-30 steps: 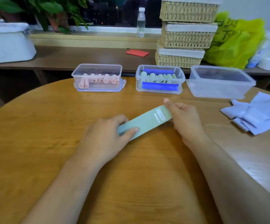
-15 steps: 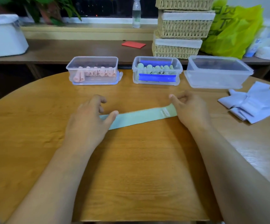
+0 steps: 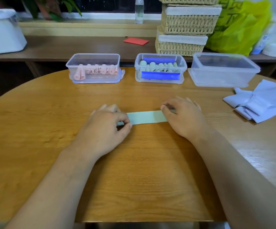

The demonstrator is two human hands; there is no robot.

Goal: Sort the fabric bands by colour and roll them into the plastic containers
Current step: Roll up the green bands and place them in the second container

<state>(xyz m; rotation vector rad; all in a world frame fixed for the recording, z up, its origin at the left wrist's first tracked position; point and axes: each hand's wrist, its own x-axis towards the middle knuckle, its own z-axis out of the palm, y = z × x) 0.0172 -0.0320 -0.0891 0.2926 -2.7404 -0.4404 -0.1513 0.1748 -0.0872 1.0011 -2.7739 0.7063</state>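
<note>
1. A round wooden table (image 3: 134, 171) with an orange-brown grain fills the lower view. Behind it runs a long dark shelf (image 3: 84, 47) under a window.
2. On the shelf stand a white bin (image 3: 1, 33), a leafy plant (image 3: 51, 7), a clear bottle (image 3: 139, 10), a red card (image 3: 136, 41), stacked wicker baskets (image 3: 188, 25) and a yellow-green plastic bag (image 3: 238, 27).
3. Three clear plastic containers stand in a row at the table's far edge. The left container (image 3: 94, 54) holds pink rolls (image 3: 91, 72). The middle container (image 3: 160, 55) holds green rolls (image 3: 158, 65) and blue rolls (image 3: 160, 75). The right container (image 3: 223, 75) stands beside them.
4. A heap of pale lilac bands (image 3: 263, 103) lies loose on the table at the right.
5. Black handwriting marks the pink rolls and the green rolls, and dark characters show on the bag. None of it can be read.
6. The green band (image 3: 146, 117) lies flat on the table near its middle, stretched between the two hands.
7. The left hand (image 3: 104, 128) pinches the band's left end between thumb and forefinger.
8. The right hand (image 3: 183, 116) curls its fingers over the band's right end and holds it down.
9. Half a second ago the band lay slanted, with a small white label showing near the right hand. It now lies nearly level, a shorter stretch shows, and the label is hidden. The left hand's fingers, looser then, are now bent into a pinch.
</note>
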